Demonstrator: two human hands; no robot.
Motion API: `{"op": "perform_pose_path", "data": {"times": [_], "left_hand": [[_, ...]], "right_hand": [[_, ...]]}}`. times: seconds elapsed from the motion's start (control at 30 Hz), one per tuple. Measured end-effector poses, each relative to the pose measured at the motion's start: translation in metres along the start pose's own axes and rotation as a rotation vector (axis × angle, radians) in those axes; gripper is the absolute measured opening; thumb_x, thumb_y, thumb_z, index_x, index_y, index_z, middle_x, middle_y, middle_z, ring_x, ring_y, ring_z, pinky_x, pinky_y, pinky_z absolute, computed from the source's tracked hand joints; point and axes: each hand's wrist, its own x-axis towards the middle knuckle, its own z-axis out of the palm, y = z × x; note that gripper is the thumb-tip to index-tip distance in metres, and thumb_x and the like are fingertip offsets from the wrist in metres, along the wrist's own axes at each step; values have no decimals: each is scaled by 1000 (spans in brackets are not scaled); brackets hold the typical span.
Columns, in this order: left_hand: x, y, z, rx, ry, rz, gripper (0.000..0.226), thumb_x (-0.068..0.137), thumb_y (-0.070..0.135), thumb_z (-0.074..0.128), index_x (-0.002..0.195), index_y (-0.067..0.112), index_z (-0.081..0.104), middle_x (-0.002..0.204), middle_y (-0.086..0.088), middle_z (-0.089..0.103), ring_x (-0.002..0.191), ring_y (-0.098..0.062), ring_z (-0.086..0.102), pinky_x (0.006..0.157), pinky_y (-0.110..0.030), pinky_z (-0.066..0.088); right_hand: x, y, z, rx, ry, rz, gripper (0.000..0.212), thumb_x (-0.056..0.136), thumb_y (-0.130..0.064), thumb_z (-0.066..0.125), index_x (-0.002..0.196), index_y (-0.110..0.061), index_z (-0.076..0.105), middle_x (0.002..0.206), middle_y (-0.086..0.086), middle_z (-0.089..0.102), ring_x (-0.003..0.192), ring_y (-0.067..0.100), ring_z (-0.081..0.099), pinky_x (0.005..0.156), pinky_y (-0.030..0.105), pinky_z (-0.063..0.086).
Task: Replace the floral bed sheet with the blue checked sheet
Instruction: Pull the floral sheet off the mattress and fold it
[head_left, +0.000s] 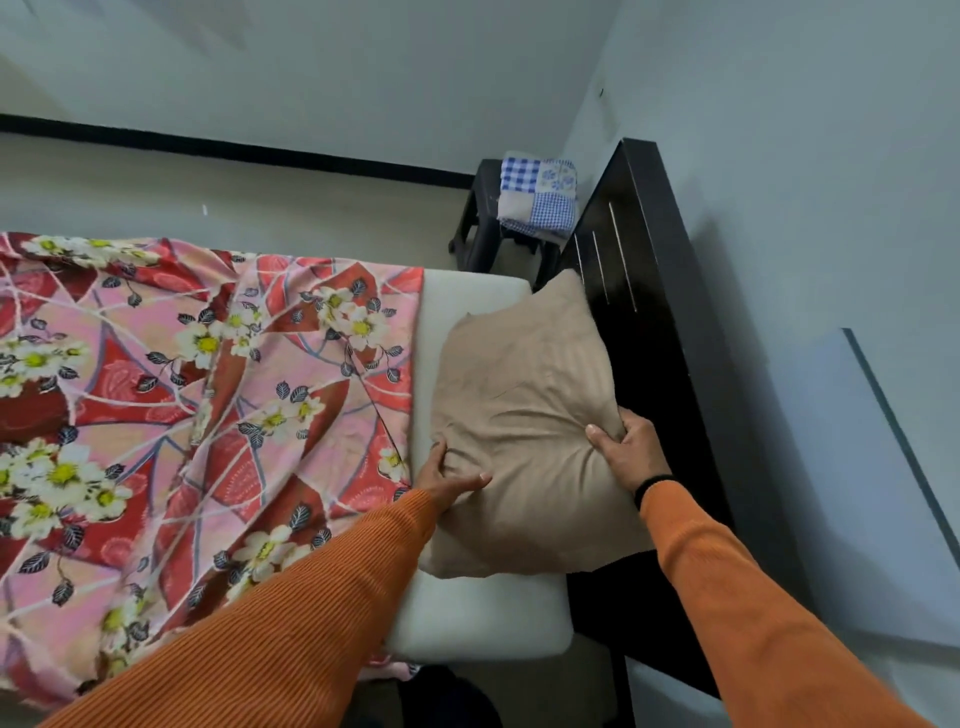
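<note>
both your left hand (451, 480) and right hand (626, 449) grip the tan pillow (524, 415); lift it clear, then strip the floral sheet (208, 395).

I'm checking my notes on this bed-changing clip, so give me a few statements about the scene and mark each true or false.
1. Both hands grip the tan pillow: true, the left hand holds its near left edge and the right hand its right edge.
2. The floral sheet covers the whole mattress: false, the headboard end is bare.
3. The blue checked sheet is spread on the bed: false, it sits folded on a dark stool.
4. The pillow lies next to the dark headboard: true.
</note>
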Motion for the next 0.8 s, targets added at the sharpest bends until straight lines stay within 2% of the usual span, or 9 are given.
{"op": "perform_pose_path", "data": {"times": [0.1, 0.17, 0.23, 0.33, 0.47, 0.53, 0.63, 0.73, 0.8], "left_hand": [[-8, -2, 6, 96, 11, 2, 137, 44, 56, 96, 158, 24, 28, 159, -4, 39, 143, -25, 41, 122, -36, 29], [-9, -2, 9, 150, -14, 5, 121, 61, 45, 94, 159, 23, 26, 160, -4, 37, 145, -26, 37, 120, -33, 27], [-10, -3, 11, 225, -102, -49, 106, 70, 43, 90, 158, 27, 31, 162, -2, 32, 148, -25, 31, 121, -34, 23], [-17, -8, 20, 246, -261, -217, 94, 59, 58, 92, 142, 44, 52, 158, 1, 37, 144, -26, 36, 119, -48, 33], [-24, -13, 35, 229, -366, -262, 82, 66, 51, 90, 140, 40, 55, 147, 5, 53, 133, -22, 50, 110, -49, 43], [-27, -6, 37, 271, -332, -235, 69, 73, 47, 87, 136, 36, 59, 138, 3, 62, 123, -19, 56, 105, -43, 46], [-30, 8, 23, 286, -206, -145, 55, 75, 42, 87, 125, 33, 66, 121, 2, 70, 108, -16, 62, 84, -32, 50], [-38, 23, -10, 256, -115, -57, 46, 76, 38, 88, 117, 29, 70, 106, 1, 72, 97, -15, 65, 78, -30, 50], [-48, 30, -38, 230, -49, -3, 44, 78, 33, 87, 118, 23, 71, 103, -2, 70, 89, -15, 65, 73, -29, 51]], "right_hand": [[11, 48, 8, -67, 7, 126, 32, 92, -18, 69, 122, -7, 68, 111, 10, 73, 106, 29, 68, 97, 41, 53], [11, 69, 15, -68, 7, 209, 32, 92, -12, 66, 123, -4, 66, 115, 16, 71, 111, 34, 65, 96, 37, 50], [7, 84, 20, -69, 5, 294, 37, 93, -6, 61, 130, -5, 62, 124, 17, 67, 116, 35, 62, 97, 35, 47], [0, 99, 25, -31, -25, 394, 53, 95, -4, 58, 147, -9, 48, 140, 14, 57, 129, 35, 53, 106, 37, 42], [-1, 105, 33, 39, -68, 407, 64, 96, -9, 63, 154, -15, 38, 155, 15, 43, 140, 31, 45, 114, 42, 39], [-1, 97, 43, 72, -102, 382, 61, 96, -11, 66, 152, -17, 43, 151, 15, 46, 136, 30, 49, 110, 41, 44], [-1, 75, 65, 115, -153, 321, 53, 95, -12, 67, 146, -13, 51, 139, 12, 56, 120, 23, 59, 92, 30, 49], [-2, 51, 96, 147, -203, 243, 45, 94, -10, 68, 137, -10, 58, 125, 14, 64, 92, 15, 63, 66, 21, 48], [-5, 34, 118, 165, -252, 200, 42, 94, -13, 69, 135, -12, 60, 118, 10, 66, 88, 12, 63, 64, 22, 47]]}}
